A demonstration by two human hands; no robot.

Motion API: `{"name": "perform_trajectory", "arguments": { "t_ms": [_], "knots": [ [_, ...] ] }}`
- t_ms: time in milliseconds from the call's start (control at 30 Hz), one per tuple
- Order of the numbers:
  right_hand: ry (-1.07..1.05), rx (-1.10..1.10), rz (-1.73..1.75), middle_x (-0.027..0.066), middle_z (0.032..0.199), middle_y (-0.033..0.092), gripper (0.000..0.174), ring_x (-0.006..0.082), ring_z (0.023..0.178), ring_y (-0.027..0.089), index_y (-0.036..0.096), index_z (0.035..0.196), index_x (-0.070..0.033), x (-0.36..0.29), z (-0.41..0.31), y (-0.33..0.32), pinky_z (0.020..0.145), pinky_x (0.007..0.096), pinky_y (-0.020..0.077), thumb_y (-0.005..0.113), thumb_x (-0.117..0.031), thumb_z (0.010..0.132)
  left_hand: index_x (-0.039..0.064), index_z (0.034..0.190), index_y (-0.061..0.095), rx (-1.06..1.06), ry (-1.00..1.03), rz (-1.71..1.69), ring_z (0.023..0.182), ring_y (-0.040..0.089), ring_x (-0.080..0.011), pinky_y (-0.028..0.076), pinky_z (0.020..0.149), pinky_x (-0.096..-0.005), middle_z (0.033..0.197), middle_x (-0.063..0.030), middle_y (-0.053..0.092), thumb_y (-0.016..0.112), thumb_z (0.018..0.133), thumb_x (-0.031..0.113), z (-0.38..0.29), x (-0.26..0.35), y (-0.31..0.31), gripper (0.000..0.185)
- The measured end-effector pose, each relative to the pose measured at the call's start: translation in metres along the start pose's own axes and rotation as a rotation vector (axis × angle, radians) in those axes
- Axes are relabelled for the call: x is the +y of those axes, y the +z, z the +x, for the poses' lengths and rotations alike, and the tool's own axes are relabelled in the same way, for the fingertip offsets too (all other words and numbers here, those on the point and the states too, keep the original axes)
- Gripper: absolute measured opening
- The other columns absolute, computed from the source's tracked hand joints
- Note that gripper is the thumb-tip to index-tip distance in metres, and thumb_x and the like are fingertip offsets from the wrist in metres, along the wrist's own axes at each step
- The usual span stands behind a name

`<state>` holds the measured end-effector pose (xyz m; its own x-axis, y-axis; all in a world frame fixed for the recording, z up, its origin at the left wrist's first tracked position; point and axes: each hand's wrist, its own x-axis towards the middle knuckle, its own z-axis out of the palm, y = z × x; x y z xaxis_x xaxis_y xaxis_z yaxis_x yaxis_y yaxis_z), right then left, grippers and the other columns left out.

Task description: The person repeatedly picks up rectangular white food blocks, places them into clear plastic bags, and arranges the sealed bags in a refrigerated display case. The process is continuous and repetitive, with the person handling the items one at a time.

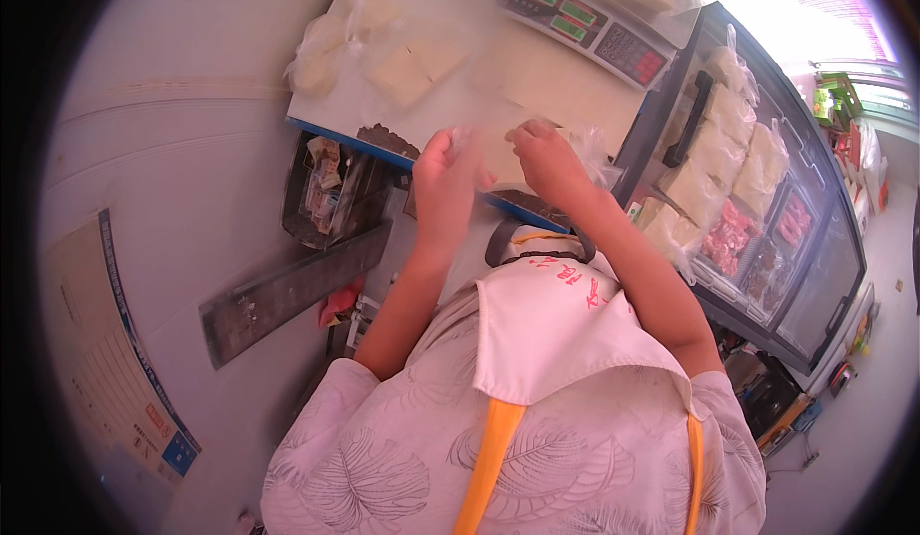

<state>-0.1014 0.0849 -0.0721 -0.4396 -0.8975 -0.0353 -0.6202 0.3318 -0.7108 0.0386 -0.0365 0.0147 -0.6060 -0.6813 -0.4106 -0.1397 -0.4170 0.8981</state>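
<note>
My left hand (451, 168) is raised over the front edge of the white worktop (460, 54), its fingers blurred around what may be clear plastic film; its hold cannot be made out. To its right, my right hand (540, 148) has bent fingers, and whether anything is between them is unclear. A clear plastic bag (595, 158) lies just beside the right hand. Beneath and between the hands is a pale flat block (503, 165). Pale cut slabs, possibly tofu, (413, 68) rest further back at the left, near knotted plastic bags (320, 54) with pale contents.
A digital scale (586, 21) stands at the back. At right is a dark-framed display case (776, 334) with bagged pale blocks (719, 150) and red meat (729, 237). An open drawer (298, 230) holding banknotes hangs below the worktop's left front.
</note>
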Motion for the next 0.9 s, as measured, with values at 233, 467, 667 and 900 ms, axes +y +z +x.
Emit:
{"name": "perform_trajectory", "arguments": {
  "t_ms": [233, 467, 667, 900],
  "knots": [
    [-0.114, 0.055, -0.315, 0.0146, 0.12, 0.075, 0.023, 0.0392, 0.113, 0.069, 0.077, 0.117, -0.007, 0.037, 0.02, 0.036, 0.105, 0.0497, 0.0496, 0.072, -0.013, 0.096, -0.003, 0.121, 0.068, -0.007, -0.001, -0.031, 0.068, 0.058, -0.0077, 0.058, 0.079, -0.0318, 0.078, 0.0011, 0.062, 0.068, 0.11, 0.017, -0.001, -0.008, -0.011, 0.023],
    [-0.199, 0.133, -0.333, 0.0071, 0.11, 0.079, 0.019, 0.0326, 0.106, 0.071, 0.08, 0.109, -0.01, 0.042, 0.015, 0.037, 0.099, 0.0457, 0.053, 0.074, -0.014, 0.092, -0.003, 0.121, 0.068, 0.006, 0.011, 0.005, 0.068, 0.059, -0.0072, 0.059, 0.079, -0.0312, 0.079, 0.0011, 0.064, 0.069, 0.11, 0.018, -0.003, -0.003, -0.007, 0.023],
    [-0.289, 0.238, -0.347, 0.0067, 0.11, 0.079, 0.02, 0.0288, 0.104, 0.072, 0.081, 0.108, -0.011, 0.044, 0.01, 0.039, 0.096, 0.0432, 0.0546, 0.073, -0.012, 0.09, -0.002, 0.117, 0.069, 0.013, 0.011, 0.006, 0.07, 0.061, -0.0068, 0.053, 0.073, -0.0272, 0.079, 0.0005, 0.067, 0.07, 0.109, 0.019, -0.002, -0.004, -0.009, 0.023],
    [-0.286, 0.274, -0.325, 0.0064, 0.107, 0.079, 0.018, 0.0287, 0.102, 0.072, 0.081, 0.106, -0.011, 0.044, 0.008, 0.042, 0.092, 0.0425, 0.0563, 0.072, -0.012, 0.09, -0.001, 0.116, 0.069, 0.025, 0.023, 0.008, 0.071, 0.062, -0.0068, 0.05, 0.071, -0.0254, 0.077, 0.0012, 0.067, 0.071, 0.108, 0.021, -0.001, -0.008, -0.011, 0.024]
  ]
}}
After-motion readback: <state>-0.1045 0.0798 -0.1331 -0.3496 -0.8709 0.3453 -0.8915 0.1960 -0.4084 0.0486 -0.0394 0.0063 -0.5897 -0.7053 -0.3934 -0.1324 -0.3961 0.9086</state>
